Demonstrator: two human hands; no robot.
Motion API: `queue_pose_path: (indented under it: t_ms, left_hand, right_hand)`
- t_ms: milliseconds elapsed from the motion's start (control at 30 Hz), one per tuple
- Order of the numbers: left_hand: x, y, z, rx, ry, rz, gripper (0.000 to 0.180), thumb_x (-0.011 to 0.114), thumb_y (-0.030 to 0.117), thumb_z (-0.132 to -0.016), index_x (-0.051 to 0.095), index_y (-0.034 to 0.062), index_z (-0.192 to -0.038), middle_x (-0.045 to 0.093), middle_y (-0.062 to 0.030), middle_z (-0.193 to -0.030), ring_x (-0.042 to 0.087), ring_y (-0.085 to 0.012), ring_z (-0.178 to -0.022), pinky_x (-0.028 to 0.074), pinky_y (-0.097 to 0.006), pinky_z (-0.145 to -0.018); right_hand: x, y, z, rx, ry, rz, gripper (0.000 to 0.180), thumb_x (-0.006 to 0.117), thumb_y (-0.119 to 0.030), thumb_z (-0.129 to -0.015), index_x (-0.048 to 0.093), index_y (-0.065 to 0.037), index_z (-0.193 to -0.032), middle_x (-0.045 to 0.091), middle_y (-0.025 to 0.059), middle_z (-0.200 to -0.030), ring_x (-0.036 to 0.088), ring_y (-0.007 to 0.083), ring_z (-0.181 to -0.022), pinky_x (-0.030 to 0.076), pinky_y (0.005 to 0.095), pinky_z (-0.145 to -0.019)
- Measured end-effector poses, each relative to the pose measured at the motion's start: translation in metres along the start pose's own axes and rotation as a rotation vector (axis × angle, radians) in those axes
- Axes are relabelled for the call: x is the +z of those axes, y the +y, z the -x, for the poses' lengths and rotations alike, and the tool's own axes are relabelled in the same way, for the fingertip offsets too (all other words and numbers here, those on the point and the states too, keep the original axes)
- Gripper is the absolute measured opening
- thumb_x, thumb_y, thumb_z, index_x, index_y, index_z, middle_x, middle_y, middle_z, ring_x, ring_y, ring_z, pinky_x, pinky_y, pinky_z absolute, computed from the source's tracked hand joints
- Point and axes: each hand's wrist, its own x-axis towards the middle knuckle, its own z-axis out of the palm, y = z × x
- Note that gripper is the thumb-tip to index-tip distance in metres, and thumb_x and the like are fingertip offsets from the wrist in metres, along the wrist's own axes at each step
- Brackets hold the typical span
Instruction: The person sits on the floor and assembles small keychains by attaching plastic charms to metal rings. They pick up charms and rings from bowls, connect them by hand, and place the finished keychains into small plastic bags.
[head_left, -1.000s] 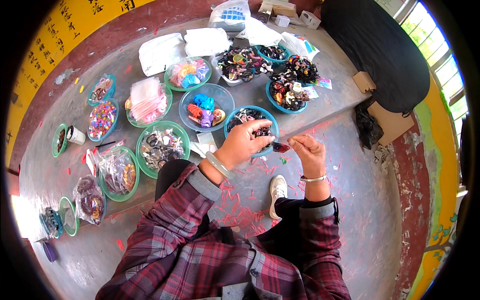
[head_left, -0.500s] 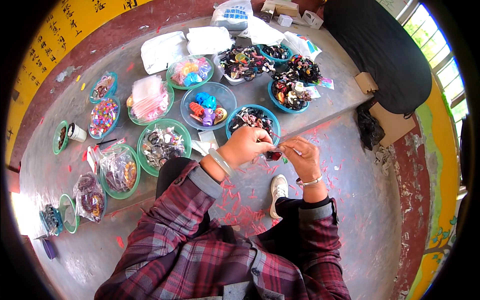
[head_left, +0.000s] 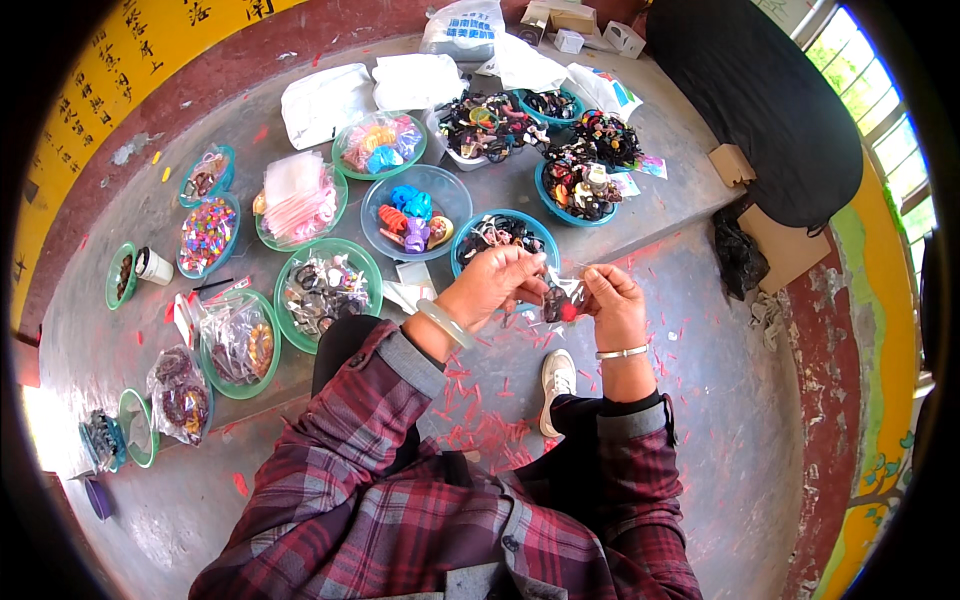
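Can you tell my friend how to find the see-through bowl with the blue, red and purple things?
Look at the grey ledge covered in bowls and find the person's left hand. Just up and left of it sits the round see-through bowl. Unlike the crammed bowls around it, it holds only a few big, bright things.
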Motion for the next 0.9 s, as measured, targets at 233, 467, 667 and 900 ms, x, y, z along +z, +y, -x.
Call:
queue_pose_path:
  t_ms: [233, 467, 667, 900]
  left_hand:
    - [0.016, -0.007, 0.002, -0.070, -0.070, -0.111, 0.030, 0.063, 0.021, -0.077, 0.053, 0.0017, -0.098, 0.061, -0.0035, -0.084, 0.054, -0.0051, -0.067, 0.036, -0.015, -0.043]
    - [0.012, -0.015, -0.001, -0.032, -0.002, -0.032, 0.025, 0.062, 0.014, -0.077, 0.055, 0.0010, -0.097, 0.062, -0.0044, -0.084, 0.061, -0.0101, -0.075, 0.037, -0.015, -0.043]
    - [0.007, -0.015, -0.001, -0.020, 0.084, 0.020, 0.019, 0.061, 0.013, -0.078, 0.055, 0.0020, -0.093, 0.062, -0.0042, -0.081, 0.062, -0.0115, -0.077, 0.036, -0.015, -0.042]
    - [0.011, -0.016, 0.000, 0.139, 0.094, -0.068, 0.020, 0.062, 0.012, -0.076, 0.055, 0.0031, -0.093, 0.063, -0.0035, -0.079, 0.061, -0.0088, -0.073, 0.036, -0.016, -0.042]
  right_hand:
    - [-0.005, 0.006, -0.006, 0.001, 0.084, -0.143, 0.010, 0.054, -0.012, -0.084, 0.059, -0.003, -0.082, 0.058, 0.0027, -0.064, 0.055, 0.0105, -0.053, 0.046, 0.0242, -0.047]
    - [-0.002, 0.006, -0.004, -0.001, 0.055, -0.191, 0.014, 0.054, -0.013, -0.084, 0.055, -0.003, -0.093, 0.062, 0.0065, -0.074, 0.059, 0.0148, -0.060, 0.047, 0.0253, -0.053]
    - [0.005, 0.004, -0.002, 0.096, -0.028, 0.024, 0.019, 0.063, -0.014, -0.077, 0.058, -0.004, -0.092, 0.061, 0.0019, -0.079, 0.057, 0.0104, -0.069, 0.043, 0.0216, -0.059]
    - [-0.003, 0.014, -0.007, 0.172, -0.126, -0.037, 0.015, 0.066, -0.006, -0.072, 0.059, -0.005, -0.085, 0.059, -0.0007, -0.074, 0.054, 0.0077, -0.065, 0.042, 0.0204, -0.057]
